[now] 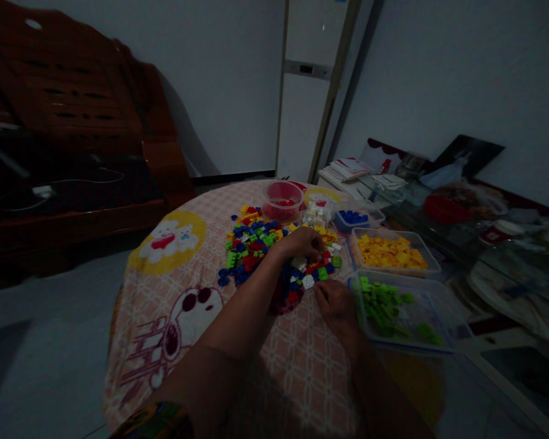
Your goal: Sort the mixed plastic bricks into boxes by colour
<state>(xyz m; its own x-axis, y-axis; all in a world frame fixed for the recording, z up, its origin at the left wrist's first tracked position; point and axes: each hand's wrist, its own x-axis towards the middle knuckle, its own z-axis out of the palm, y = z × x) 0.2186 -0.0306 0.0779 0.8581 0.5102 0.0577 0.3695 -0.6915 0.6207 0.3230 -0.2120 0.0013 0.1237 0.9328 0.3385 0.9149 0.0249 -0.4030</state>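
So the round table [178, 341] with the cartoon cloth takes up most of the view, and it's pretty dim in here. In the middle sits a big loose pile of mixed bricks [256, 244]: blue, green, red, yellow and white all jumbled together.

Along the right side of the table there's a row of clear tubs, each with one colour. The green tub [407, 341] is closest, the yellow tub [432, 265] is behind it, then a smaller blue tub [375, 216], and a round red tub [282, 194] at the far edge. A little heap of white bricks [315, 213] lies between the red and blue ones.

Looks like the sorting-by-colour step is mid-way, with plenty still in the pile.

The left hand [304, 242] reaches across into the right end of the pile, fingers curled down over the bricks. I can't tell if it's actually pinching one, it's too dark. The right hand [335, 303] rests knuckles-up on the cloth just beside the green tub, fingers bent near the closest bricks, and again I can't make out anything in it.

I'd guess the next move needs a clean pinch on one brick of a single colour, then a short carry over to the matching tub without dragging neighbours along.
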